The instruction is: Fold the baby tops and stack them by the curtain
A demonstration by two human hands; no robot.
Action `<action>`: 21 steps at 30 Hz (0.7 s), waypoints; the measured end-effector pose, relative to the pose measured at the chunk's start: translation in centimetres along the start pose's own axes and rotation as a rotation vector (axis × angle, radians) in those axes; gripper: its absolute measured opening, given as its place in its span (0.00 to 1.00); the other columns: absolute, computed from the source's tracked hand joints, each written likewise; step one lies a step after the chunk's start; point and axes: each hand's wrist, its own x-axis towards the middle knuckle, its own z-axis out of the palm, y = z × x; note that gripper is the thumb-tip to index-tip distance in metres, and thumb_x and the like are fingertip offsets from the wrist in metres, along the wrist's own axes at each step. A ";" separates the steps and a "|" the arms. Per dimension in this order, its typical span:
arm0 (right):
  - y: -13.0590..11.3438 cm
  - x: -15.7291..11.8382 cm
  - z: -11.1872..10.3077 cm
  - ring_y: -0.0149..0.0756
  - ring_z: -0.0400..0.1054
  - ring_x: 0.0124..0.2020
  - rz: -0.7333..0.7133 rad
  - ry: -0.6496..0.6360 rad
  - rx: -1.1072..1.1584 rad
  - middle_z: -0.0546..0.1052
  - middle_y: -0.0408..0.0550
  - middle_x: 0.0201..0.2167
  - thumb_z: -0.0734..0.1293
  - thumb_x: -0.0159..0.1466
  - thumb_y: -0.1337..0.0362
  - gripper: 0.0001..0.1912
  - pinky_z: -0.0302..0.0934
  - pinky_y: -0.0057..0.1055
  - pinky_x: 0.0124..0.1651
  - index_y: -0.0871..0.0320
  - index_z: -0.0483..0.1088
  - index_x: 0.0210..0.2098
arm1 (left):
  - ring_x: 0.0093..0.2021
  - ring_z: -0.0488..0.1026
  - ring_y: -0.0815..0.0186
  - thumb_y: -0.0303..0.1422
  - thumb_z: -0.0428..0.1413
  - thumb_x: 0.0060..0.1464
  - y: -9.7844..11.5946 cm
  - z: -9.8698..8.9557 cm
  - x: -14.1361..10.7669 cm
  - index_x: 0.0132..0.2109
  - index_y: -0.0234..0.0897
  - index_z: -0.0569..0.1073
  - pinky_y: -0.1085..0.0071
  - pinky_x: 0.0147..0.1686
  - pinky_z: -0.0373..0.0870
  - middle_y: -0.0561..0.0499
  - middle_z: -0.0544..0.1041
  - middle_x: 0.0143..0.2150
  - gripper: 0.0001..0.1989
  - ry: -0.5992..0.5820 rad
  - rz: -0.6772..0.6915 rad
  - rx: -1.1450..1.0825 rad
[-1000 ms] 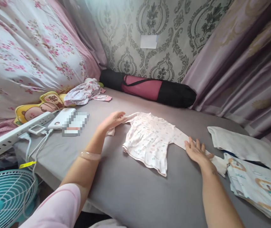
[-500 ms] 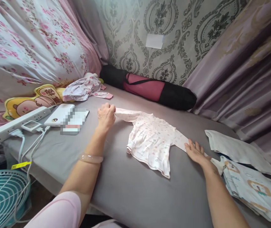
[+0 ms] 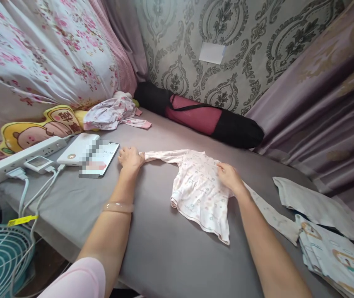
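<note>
A small pale pink long-sleeved baby shirt (image 3: 200, 186) with a tiny print lies spread on the grey sheet. My left hand (image 3: 130, 158) is closed on the cuff of its left-lying sleeve and holds that sleeve out sideways. At the opposite shoulder, near the neckline, my right hand (image 3: 230, 179) has its fingers drawn together on the fabric; the fingertips are partly hidden. From under my right wrist the other sleeve runs flat toward the lower right, its cuff close to a stack of folded printed cloth (image 3: 335, 252).
A grey sheet (image 3: 164, 231) covers the surface. Left are a phone (image 3: 110, 155), white power bank (image 3: 80, 149), power strip (image 3: 18, 159), cables and a teal fan (image 3: 3, 256). Behind lie crumpled floral clothing (image 3: 110, 111) and a black-and-pink long bag (image 3: 195, 116). A folded white cloth (image 3: 316, 207) lies right.
My right hand has left the right-lying sleeve and moved left to the shirt's shoulder. My left hand still holds the other cuff, slightly farther left and lower in view.
</note>
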 end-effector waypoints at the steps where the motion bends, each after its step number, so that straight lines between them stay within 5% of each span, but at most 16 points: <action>1: -1.9 1.0 0.7 0.41 0.67 0.58 -0.058 -0.008 0.043 0.76 0.50 0.55 0.55 0.68 0.66 0.22 0.56 0.33 0.62 0.57 0.73 0.54 | 0.58 0.64 0.35 0.43 0.54 0.54 -0.4 0.0 0.3 0.46 0.30 0.71 0.44 0.50 0.64 0.27 0.71 0.55 0.20 -0.027 0.018 -0.008; 5: -8.1 4.6 3.3 0.39 0.67 0.57 -0.142 0.006 0.108 0.77 0.51 0.54 0.55 0.69 0.69 0.20 0.55 0.30 0.61 0.60 0.74 0.53 | 0.52 0.70 0.37 0.46 0.57 0.49 -1.9 -0.4 1.2 0.40 0.36 0.69 0.45 0.47 0.65 0.35 0.77 0.41 0.19 -0.164 0.047 -0.060; 9: -11.3 6.3 5.9 0.41 0.65 0.57 -0.137 0.042 0.100 0.74 0.58 0.54 0.53 0.69 0.70 0.20 0.53 0.30 0.61 0.65 0.71 0.54 | 0.48 0.74 0.41 0.48 0.57 0.48 -2.2 -0.4 1.5 0.35 0.39 0.68 0.51 0.43 0.68 0.39 0.77 0.35 0.16 -0.255 0.013 -0.093; 15: -12.0 6.0 8.1 0.45 0.59 0.60 -0.109 0.127 0.121 0.69 0.61 0.58 0.52 0.71 0.66 0.20 0.51 0.36 0.62 0.67 0.66 0.55 | 0.48 0.74 0.48 0.38 0.54 0.50 -1.2 0.2 2.4 0.41 0.38 0.69 0.57 0.43 0.70 0.39 0.78 0.43 0.12 -0.152 0.021 -0.218; 21: -12.3 5.4 7.9 0.45 0.58 0.61 -0.095 0.120 0.090 0.68 0.58 0.59 0.50 0.72 0.62 0.21 0.50 0.36 0.63 0.63 0.66 0.55 | 0.53 0.72 0.51 0.34 0.49 0.56 0.6 -0.8 4.1 0.58 0.36 0.64 0.57 0.53 0.68 0.40 0.76 0.51 0.22 0.019 0.027 -0.375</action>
